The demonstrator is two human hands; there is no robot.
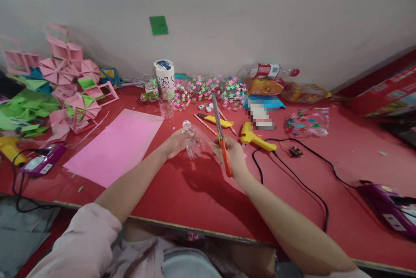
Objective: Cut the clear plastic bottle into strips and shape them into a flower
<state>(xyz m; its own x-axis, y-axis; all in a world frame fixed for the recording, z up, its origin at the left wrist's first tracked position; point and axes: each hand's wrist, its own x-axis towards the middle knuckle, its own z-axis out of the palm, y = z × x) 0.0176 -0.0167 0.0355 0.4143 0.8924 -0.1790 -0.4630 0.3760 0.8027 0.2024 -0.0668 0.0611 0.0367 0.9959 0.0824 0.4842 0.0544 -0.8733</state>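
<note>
Above the red desk (182, 191), the left hand (175, 142) is closed around a clear plastic bottle (195, 139) and the right hand (232, 154) grips orange scissors (222, 139), whose blade could slip on the smooth plastic toward the fingers.

Both forearms stretched forward, left hand (177, 142) fingers curled in a grip, right hand (233, 154) fisted, wrists near together

Red-topped table (182, 191), grey partition wall (260, 22) behind, bright window light above
</note>
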